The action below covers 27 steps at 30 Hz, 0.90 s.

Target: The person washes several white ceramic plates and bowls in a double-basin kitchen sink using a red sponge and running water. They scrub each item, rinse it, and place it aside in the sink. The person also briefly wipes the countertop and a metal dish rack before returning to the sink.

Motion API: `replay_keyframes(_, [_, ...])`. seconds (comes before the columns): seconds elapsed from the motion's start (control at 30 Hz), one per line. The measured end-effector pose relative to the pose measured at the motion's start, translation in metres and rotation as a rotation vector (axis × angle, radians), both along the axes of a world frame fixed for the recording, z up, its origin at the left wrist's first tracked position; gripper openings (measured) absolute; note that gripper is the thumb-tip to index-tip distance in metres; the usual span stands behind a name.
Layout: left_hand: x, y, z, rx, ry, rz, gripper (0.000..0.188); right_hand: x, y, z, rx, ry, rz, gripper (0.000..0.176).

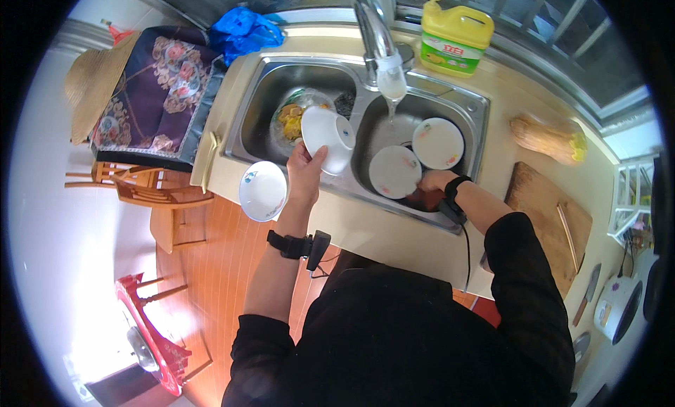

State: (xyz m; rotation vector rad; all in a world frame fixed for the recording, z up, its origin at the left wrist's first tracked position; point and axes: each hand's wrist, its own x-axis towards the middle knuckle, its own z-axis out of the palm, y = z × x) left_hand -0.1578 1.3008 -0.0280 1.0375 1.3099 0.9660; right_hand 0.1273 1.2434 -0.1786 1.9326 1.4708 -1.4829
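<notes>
My left hand grips a white bowl by its rim. The bowl is tilted over the divider between the two sink basins, its foot ring facing up and right. My right hand reaches into the right basin, its fingers at the edge of a white dish with a faint pattern. Its fingertips are partly hidden, so the grip is unclear. A second white dish lies behind it. Something reddish-brown shows below my right hand. Water runs from the faucet into the right basin.
The left basin holds a clear bag of yellow food scraps. Another white bowl sits at the counter's front edge. A yellow detergent jug, a squash, a cutting board with chopsticks and a knife are rightward.
</notes>
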Motion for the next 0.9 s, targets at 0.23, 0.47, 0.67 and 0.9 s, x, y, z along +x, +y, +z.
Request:
replay_keyframes(0.23, [-0.059,-0.021,0.041,0.7,0.815,0.069,0.019,0.011,0.012,-0.049,0.061,0.084,0.028,0.07])
replay_keyframes(0.47, [-0.117,-0.049,0.018,0.79,1.117,0.089,0.02,0.006,0.017,-0.08,0.185,0.032,-0.084,0.059])
replay_keyframes(0.67, [-0.133,-0.065,-0.009,0.759,1.255,0.033,0.023,0.008,0.018,-0.087,0.217,-0.082,-0.052,0.051])
replay_keyframes(0.9, [-0.134,-0.072,-0.033,0.77,1.35,-0.032,0.028,0.014,0.019,-0.076,0.234,-0.084,-0.123,0.051])
